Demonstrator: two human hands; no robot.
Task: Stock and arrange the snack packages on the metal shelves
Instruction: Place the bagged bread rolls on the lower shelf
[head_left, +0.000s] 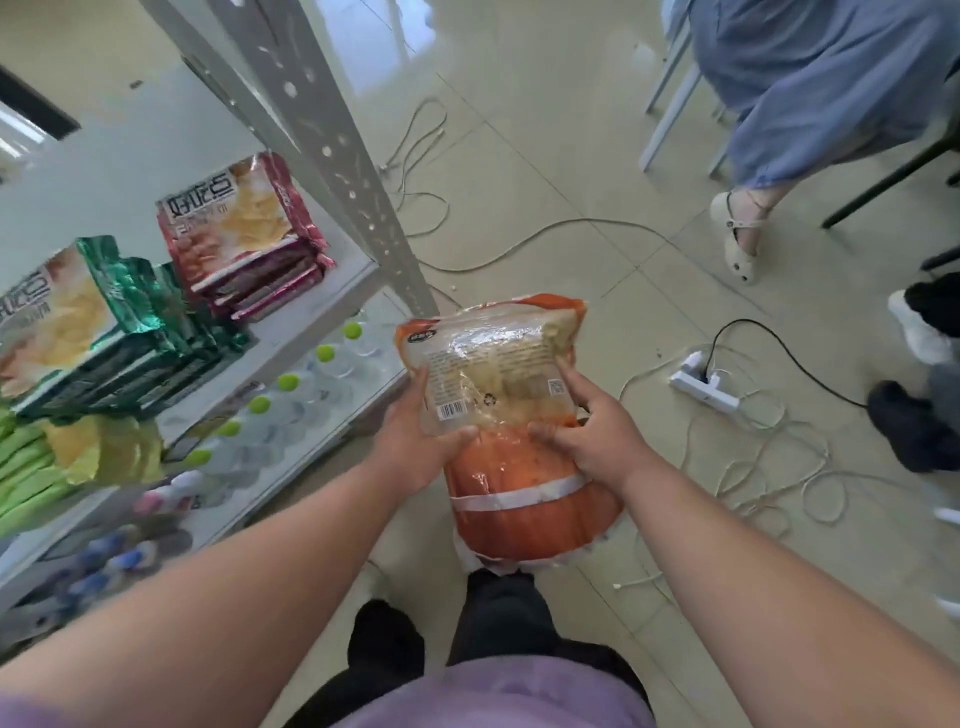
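Both hands hold one orange snack bag (511, 415) in the air over the floor, just off the front right corner of the metal shelves (332, 291). The left hand (415, 447) has its grip clenched on the bag's left edge, thumb curled over the clear printed panel beside the barcode; the right hand (587, 431) grasps the right side, fingers bent into the film at the middle. The bag is tilted, its clear end pointing away from the person and its orange end hanging toward the dark trousers below. On the upper shelf, near its front right corner, lies a stack of red snack packages (244, 234); to the left of it a stack of green snack packages (98, 332), and at the left edge some light green packs (31, 467). The shelf beneath carries water bottles (291, 395) with green caps. On the floor to the right lie a white power strip (704, 387) and loose cables
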